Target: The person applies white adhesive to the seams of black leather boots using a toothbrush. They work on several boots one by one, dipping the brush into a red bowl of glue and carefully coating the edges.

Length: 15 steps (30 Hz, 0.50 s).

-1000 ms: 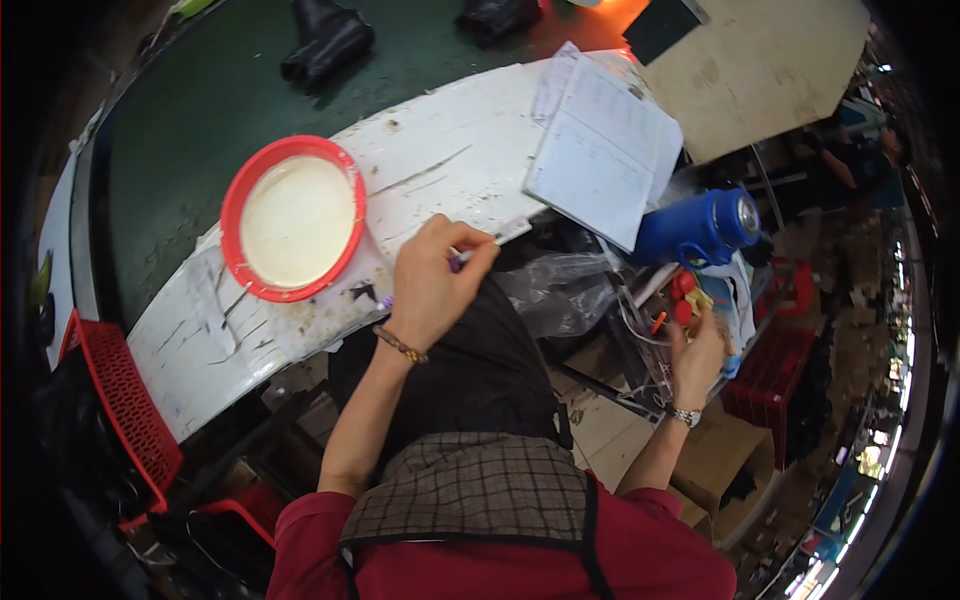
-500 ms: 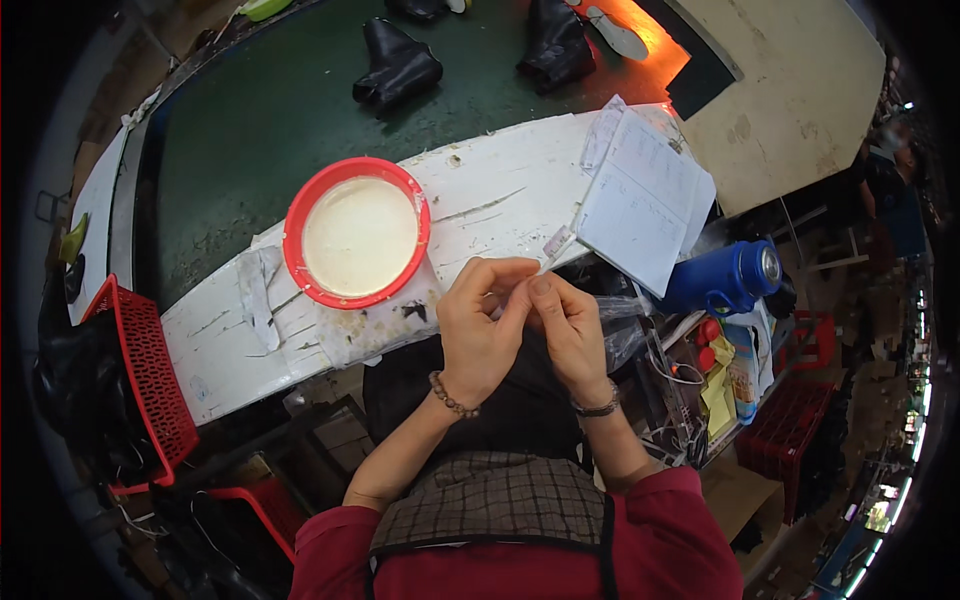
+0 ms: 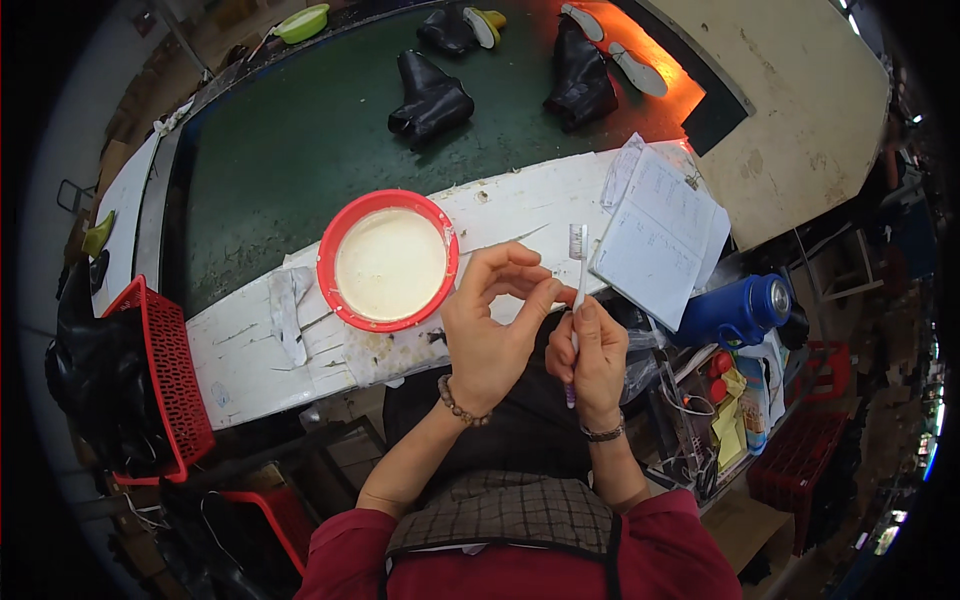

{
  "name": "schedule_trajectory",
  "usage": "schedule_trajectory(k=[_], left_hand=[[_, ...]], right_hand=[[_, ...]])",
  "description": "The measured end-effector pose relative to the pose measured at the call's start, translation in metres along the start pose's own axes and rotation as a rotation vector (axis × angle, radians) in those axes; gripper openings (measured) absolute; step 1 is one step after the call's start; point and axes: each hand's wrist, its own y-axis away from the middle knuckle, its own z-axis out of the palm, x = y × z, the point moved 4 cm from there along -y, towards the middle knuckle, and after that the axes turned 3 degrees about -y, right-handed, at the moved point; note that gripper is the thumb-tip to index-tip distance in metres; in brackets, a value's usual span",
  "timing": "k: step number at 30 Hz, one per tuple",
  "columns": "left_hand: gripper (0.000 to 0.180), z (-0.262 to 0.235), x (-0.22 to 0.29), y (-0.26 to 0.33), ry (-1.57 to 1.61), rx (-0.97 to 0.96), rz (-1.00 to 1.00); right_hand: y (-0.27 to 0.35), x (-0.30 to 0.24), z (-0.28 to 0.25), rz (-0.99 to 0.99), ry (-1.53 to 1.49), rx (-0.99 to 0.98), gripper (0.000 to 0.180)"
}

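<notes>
A toothbrush (image 3: 580, 246) with a white handle and purple lower end stands nearly upright in my right hand (image 3: 590, 355), its bristle head above the fist. My thumb presses along the handle. My left hand (image 3: 495, 315) is curled beside it, thumb and forefinger in a loose pinch close to the handle. Whether something small sits in that pinch is too fine to make out. To the left of my hands, a round red basin (image 3: 328, 262) full of creamy white liquid (image 3: 390, 262) rests on the white bench (image 3: 245, 355).
Black boots (image 3: 430, 97) and pale insoles (image 3: 638, 70) lie on the dark green belt (image 3: 290, 170), lit orange at right. A notebook (image 3: 655, 230), blue flask (image 3: 735, 310) and cluttered tray (image 3: 735, 420) are at right. A red basket (image 3: 175, 375) with black boots stands left.
My hands have drawn apart, and the toothbrush has swung upright in my right hand. The view has shifted, so the bench appears lower and farther right.
</notes>
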Motion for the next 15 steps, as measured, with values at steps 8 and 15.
schedule_trajectory(k=[8, 15], left_hand=[[0.037, 0.009, 0.017, -0.007, -0.201, 0.05, 0.22], [0.037, 0.007, 0.019, -0.009, -0.373, 0.121, 0.263]], right_hand=[[0.005, -0.006, 0.007, -0.067, 0.166, -0.008, 0.034], [0.005, -0.007, 0.013, -0.096, 0.403, 0.059, 0.03]])
